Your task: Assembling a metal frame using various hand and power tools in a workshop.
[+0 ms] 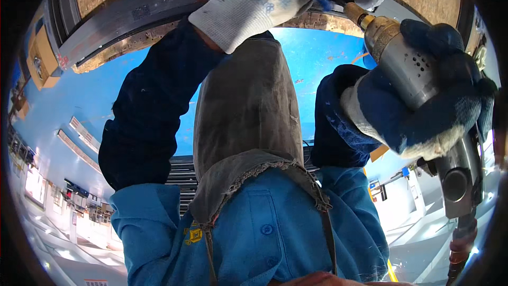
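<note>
Head view: your right hand (423,111) is clenching the pneumatic grinder (418,79), tip at the curved steel rim (137,10); your left hand (259,0) is gripping that rim. Kickback could throw the bit toward those fingers.

Matt metal grinder (418,74); knitted cloth gloves (254,0); rough rusty steel ring (132,10).

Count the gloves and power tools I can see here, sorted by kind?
White knit glove, on the left hand: 1
Blue coated glove, on the right hand: 1
Metal handheld power tool: 1
Total: 3
</note>
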`<state>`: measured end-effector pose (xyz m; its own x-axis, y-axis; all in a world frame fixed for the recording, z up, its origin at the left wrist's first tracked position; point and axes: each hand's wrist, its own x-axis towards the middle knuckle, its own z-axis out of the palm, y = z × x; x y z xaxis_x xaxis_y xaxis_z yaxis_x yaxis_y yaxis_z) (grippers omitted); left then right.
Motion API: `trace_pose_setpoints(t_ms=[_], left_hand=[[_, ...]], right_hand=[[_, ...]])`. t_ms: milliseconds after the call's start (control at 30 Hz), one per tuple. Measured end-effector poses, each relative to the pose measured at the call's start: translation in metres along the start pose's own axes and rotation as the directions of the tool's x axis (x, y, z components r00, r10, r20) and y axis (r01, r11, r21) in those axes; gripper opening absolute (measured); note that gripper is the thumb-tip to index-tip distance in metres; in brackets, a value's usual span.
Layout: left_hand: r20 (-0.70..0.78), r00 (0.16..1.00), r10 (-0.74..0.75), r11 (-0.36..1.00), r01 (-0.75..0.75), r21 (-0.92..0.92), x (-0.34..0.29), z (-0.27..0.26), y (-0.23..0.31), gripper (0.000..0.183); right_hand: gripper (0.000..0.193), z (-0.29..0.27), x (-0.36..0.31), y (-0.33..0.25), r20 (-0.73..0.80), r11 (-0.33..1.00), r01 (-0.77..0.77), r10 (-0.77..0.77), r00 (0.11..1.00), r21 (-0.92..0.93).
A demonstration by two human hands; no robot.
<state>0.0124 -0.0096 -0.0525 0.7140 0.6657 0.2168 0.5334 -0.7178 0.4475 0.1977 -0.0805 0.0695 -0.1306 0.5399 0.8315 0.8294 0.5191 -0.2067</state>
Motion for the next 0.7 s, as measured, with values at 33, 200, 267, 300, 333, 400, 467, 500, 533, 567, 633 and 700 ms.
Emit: trace_pose_setpoints(t_ms=[33, 200, 267, 300, 333, 400, 467, 500, 533, 567, 633, 700], left_hand=[[-0.123, 0.989, 0.088, 0.996, -0.090, -0.014, -0.004, -0.007, 0.002, 0.053], [-0.082, 0.997, 0.014, 0.978, -0.031, -0.208, -0.024, 0.022, -0.006, 0.066], [-0.279, 0.948, -0.154, 0.796, -0.049, -0.604, -0.025, 0.028, -0.007, 0.068], [-0.150, 0.988, 0.035, 0.949, -0.080, -0.306, -0.010, 0.005, -0.002, 0.068], [0.037, 0.984, 0.172, 0.985, -0.173, 0.011, 0.001, -0.009, 0.003, 0.067], [0.178, 0.979, 0.100, 0.991, -0.115, 0.073, 0.013, -0.015, 0.014, 0.067], [0.311, 0.950, 0.016, 0.987, -0.064, 0.145, 0.010, -0.010, 0.013, 0.066], [0.157, 0.985, 0.069, 0.995, -0.080, 0.066, 0.002, 0.002, 0.007, 0.065], [-0.006, 0.994, 0.109, 0.994, -0.109, -0.010, -0.001, 0.005, 0.004, 0.063], [-0.007, 0.994, 0.112, 0.994, -0.112, -0.013, -0.004, 0.009, 0.002, 0.063], [0.041, 0.991, 0.124, 0.992, -0.124, -0.008, -0.006, 0.001, -0.003, 0.059], [0.086, 0.986, 0.145, 0.989, -0.145, -0.010, -0.002, -0.008, -0.004, 0.055]], right_hand=[[0.055, 0.006, -0.001, 0.000, -0.117, 1.000, 0.023, -0.023, 0.993, -0.004], [0.052, 0.008, 0.017, -0.001, 0.094, 0.978, 0.189, -0.181, 0.979, -0.090], [0.051, 0.009, 0.021, -0.002, 0.192, 0.944, 0.297, -0.267, 0.944, -0.146], [0.050, 0.008, 0.019, -0.001, 0.167, 0.934, 0.293, -0.261, 0.951, -0.204], [0.048, 0.006, 0.016, -0.001, 0.146, 0.921, 0.288, -0.257, 0.955, -0.264], [0.047, 0.005, 0.016, 0.004, 0.133, 0.957, 0.250, -0.231, 0.964, -0.150], [0.046, 0.007, 0.014, 0.004, 0.120, 0.978, 0.208, -0.203, 0.972, -0.030], [0.045, 0.008, 0.011, 0.001, 0.090, 0.990, 0.137, -0.136, 0.987, -0.009], [0.044, 0.009, 0.008, -0.001, 0.062, 0.998, 0.067, -0.067, 0.996, 0.012], [0.044, 0.009, 0.009, -0.004, 0.063, 0.998, 0.067, -0.067, 0.996, 0.008], [0.042, 0.011, 0.016, -0.010, 0.122, 0.986, 0.111, -0.096, 0.988, -0.124], [0.042, 0.017, 0.016, -0.007, 0.097, 0.979, 0.172, -0.162, 0.982, -0.112]])
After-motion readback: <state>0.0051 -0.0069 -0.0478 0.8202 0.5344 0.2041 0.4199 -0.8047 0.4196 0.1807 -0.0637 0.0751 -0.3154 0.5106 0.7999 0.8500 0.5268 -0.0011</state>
